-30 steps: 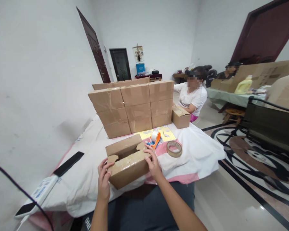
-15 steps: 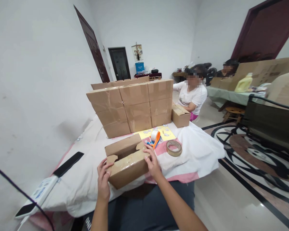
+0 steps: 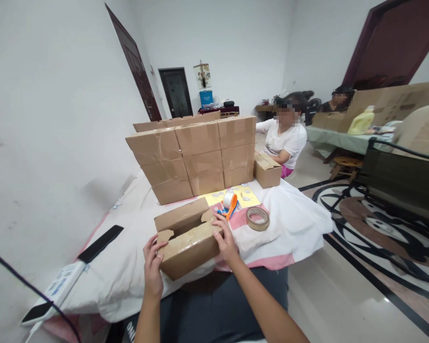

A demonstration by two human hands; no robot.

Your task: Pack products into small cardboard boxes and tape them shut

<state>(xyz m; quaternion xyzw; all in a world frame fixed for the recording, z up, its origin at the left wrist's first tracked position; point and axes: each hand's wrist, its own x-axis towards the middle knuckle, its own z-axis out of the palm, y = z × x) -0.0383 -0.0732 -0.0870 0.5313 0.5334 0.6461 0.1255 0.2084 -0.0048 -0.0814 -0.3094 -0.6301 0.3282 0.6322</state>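
Observation:
A small cardboard box [image 3: 191, 250] with its top flaps apart lies at the near edge of the cloth-covered table. Around its left end, my left hand [image 3: 153, 264] grips the edge with thumb and fingers. At the right end my right hand [image 3: 227, 238] holds it, fingertips on the upper edge and flap. Clear tape shines on the near flap. Just behind my right hand lies an orange tape dispenser [image 3: 231, 204] with a white roll, and right of it a roll of tan tape [image 3: 258, 218] lies flat.
Stacked cardboard boxes [image 3: 200, 155] stand behind like a wall, with a single box [image 3: 267, 170] at their right. A person in white [image 3: 286, 136] sits beyond it. A black phone [image 3: 100, 244] and a white power strip [image 3: 59, 288] lie at left.

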